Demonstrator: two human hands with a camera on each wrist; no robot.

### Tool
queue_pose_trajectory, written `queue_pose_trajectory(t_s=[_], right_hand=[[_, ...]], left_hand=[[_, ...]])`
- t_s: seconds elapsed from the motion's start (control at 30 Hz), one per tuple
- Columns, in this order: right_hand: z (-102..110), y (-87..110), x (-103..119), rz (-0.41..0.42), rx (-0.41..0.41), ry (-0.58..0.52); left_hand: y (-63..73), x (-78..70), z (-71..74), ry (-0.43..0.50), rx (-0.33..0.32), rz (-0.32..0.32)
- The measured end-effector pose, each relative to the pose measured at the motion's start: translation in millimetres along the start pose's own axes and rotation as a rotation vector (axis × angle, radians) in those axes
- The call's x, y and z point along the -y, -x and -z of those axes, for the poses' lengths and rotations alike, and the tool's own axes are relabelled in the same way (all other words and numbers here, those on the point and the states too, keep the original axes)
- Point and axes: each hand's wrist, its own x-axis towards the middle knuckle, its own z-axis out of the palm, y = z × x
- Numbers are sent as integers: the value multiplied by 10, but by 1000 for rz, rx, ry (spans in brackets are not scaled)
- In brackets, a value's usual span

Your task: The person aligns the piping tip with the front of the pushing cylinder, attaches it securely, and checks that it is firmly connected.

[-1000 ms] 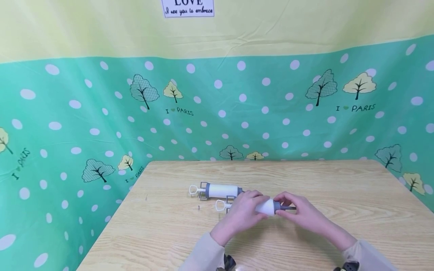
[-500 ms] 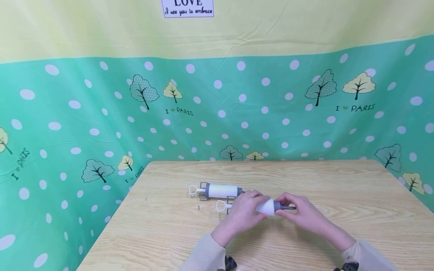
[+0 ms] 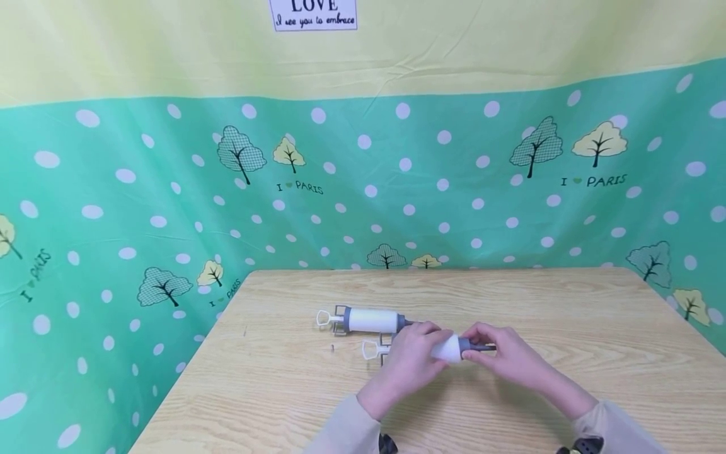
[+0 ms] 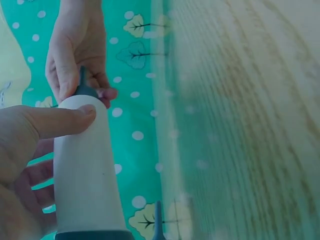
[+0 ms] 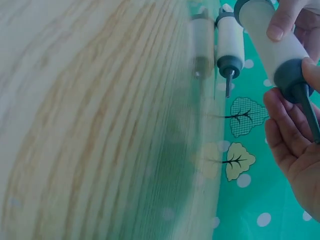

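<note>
A large syringe with a white barrel [image 3: 450, 349], grey end caps and a white loop handle [image 3: 370, 349] lies across in both hands, nozzle to the right. My left hand [image 3: 409, 360] grips the barrel from above, covering its rear half; in the left wrist view the thumb [image 4: 75, 120] lies over the barrel near the front cap. With thumb and fingers, my right hand [image 3: 507, 356] pinches the grey front cap [image 5: 292, 77], where the thin dark nozzle [image 5: 306, 112] starts. A second, similar syringe [image 3: 372, 320] lies just behind on the table, its tip partly hidden by my left hand.
The wooden table [image 3: 272, 403] stands against a green, dotted curtain [image 3: 340, 157] printed with trees. A tiny dark scrap [image 3: 332, 348] lies left of the handle. Dark wrist-worn devices [image 3: 587, 445] show at the sleeve ends.
My left hand and the handle end of the held syringe have shifted slightly right and toward me. The right hand keeps its pinch at the front cap. The second syringe stays put.
</note>
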Motion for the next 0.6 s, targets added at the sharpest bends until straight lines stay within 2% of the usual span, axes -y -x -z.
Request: queue_pose_trajectory(t_s=[0.23, 0.6], right_hand=[[-7, 9, -23, -23, 23, -4], [-36, 10, -89, 17, 50, 53]], left_hand=[[-13, 11, 3, 20, 21, 3], [-21, 44, -88, 43, 76, 22]])
